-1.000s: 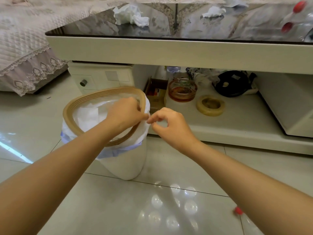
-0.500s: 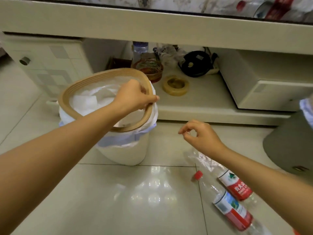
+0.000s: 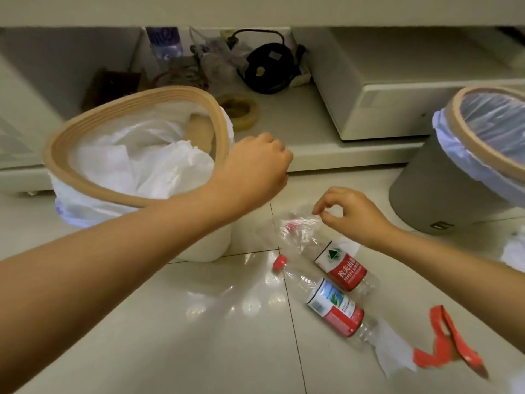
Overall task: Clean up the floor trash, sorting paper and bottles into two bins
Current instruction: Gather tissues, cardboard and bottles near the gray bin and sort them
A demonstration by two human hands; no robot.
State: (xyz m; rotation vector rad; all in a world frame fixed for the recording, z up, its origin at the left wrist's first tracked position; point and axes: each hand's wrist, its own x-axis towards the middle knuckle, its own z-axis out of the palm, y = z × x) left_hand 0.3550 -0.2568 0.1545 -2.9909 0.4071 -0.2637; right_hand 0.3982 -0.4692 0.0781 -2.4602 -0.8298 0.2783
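Below, in the head view, the left hand (image 3: 257, 169) is curled into a loose fist holding nothing, just right of the white bin (image 3: 136, 177) with its paper (image 3: 159, 166). The right hand (image 3: 350, 216) has thumb and forefinger nearly pinched, empty, directly above the crushed bottle (image 3: 324, 251); a second bottle (image 3: 332, 305) lies nearer, the grey bin (image 3: 437, 191) right of it.

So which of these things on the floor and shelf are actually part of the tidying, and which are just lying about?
Part of the job:
- white bin holding paper
- grey bin
- two plastic bottles: upper bottle, lower bottle
- tissue under the lower bottle
- left hand, right hand

Just lying about:
- tape roll
- black cable reel
- white box
- red plastic piece
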